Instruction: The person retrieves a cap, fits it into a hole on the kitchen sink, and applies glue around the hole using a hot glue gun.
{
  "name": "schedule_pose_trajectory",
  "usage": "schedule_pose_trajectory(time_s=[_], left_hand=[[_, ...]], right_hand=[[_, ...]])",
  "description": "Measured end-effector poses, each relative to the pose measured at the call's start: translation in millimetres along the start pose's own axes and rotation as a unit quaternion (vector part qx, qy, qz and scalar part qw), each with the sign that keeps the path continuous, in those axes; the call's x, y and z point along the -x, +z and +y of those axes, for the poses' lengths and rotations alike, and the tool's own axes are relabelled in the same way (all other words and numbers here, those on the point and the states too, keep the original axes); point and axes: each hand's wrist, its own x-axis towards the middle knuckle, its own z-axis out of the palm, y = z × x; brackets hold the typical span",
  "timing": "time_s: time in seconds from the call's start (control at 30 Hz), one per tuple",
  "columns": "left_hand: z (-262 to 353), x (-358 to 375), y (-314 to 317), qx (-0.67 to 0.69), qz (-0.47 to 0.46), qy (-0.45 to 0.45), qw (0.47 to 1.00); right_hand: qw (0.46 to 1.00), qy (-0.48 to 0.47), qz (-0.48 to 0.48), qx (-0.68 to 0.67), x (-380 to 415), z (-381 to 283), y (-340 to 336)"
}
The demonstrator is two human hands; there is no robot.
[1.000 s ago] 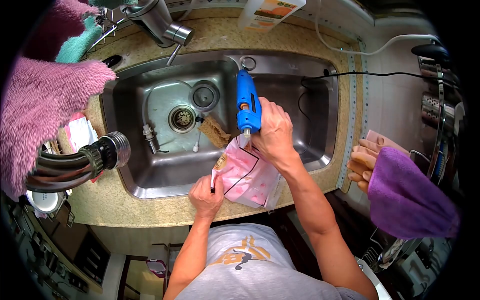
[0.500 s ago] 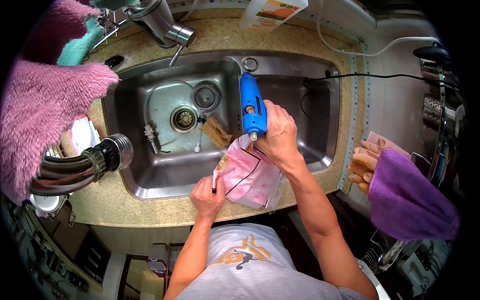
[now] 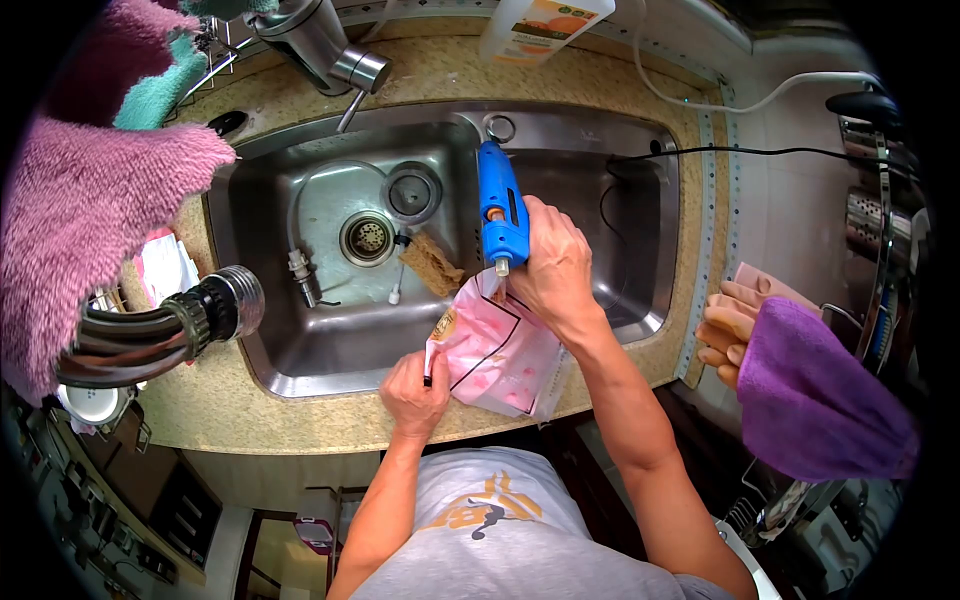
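Note:
My right hand (image 3: 552,255) is closed beside a blue glue gun (image 3: 503,205), whose handle is hidden; its body lies over the divider of the steel sink. Right below the gun's rear end, a pink printed plastic bag (image 3: 495,345) hangs over the sink's front edge. The bag's lower left corner is pinched in my left hand (image 3: 414,392), with a small black thing showing at the fingers. Left of the bag, a brown sponge (image 3: 430,264) lies in the left basin (image 3: 300,350).
A strainer (image 3: 412,192), a drain and a hose with a metal fitting (image 3: 302,275) are in the left basin. The faucet (image 3: 325,50) stands behind. Pink cloth (image 3: 110,220) hangs left, purple cloth (image 3: 815,395) right. A black cord (image 3: 740,151) crosses the right rim.
The glue gun and my right hand have shifted very slightly left and up. My left hand and the bag look almost unmoved.

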Motion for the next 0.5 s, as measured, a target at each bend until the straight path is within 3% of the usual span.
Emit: schedule_pose_trajectory(time_s=[0.5], left_hand=[[0.4,-2.0,-1.0,-0.001,0.003,0.000,1.000]], right_hand=[[1.000,-0.009,0.019,-0.017,4.6,9.9,-2.0]])
